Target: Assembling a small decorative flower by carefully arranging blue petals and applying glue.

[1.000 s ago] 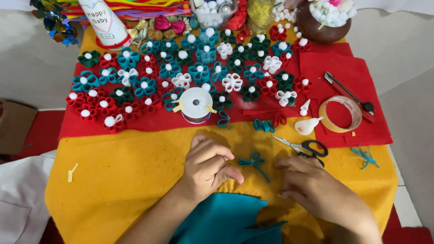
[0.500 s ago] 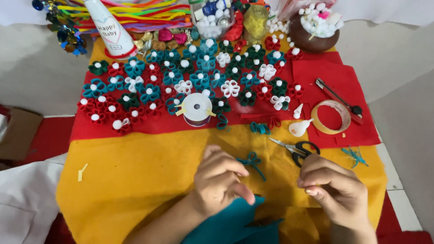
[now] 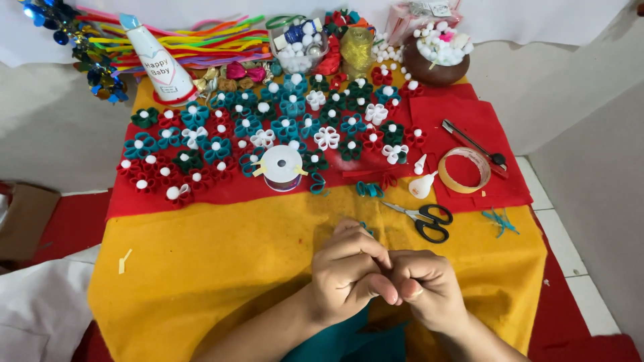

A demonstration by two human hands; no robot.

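My left hand (image 3: 349, 271) and my right hand (image 3: 429, 285) are pressed together over the yellow felt (image 3: 221, 255), fingers curled and thumbs meeting. A small teal ribbon piece (image 3: 366, 228) peeks out behind my left knuckles; most of it is hidden inside the two hands. Teal cloth (image 3: 349, 342) lies under my wrists at the bottom edge. Black-handled scissors (image 3: 426, 218) lie just beyond my right hand. A white ribbon spool (image 3: 282, 166) stands farther back, at the edge of the red felt (image 3: 469, 134).
Several red, teal, green and white ribbon flowers (image 3: 268, 127) cover the red felt. A tape roll (image 3: 464, 169), a small white glue bottle (image 3: 422, 184) and a craft knife (image 3: 473, 141) lie to the right. A party hat (image 3: 157, 64), pipe cleaners (image 3: 201, 43) and a pompom bowl (image 3: 436, 60) line the back.
My hands have come together from apart. The teal ribbon piece that lay in the open between them is now mostly covered by my fingers.
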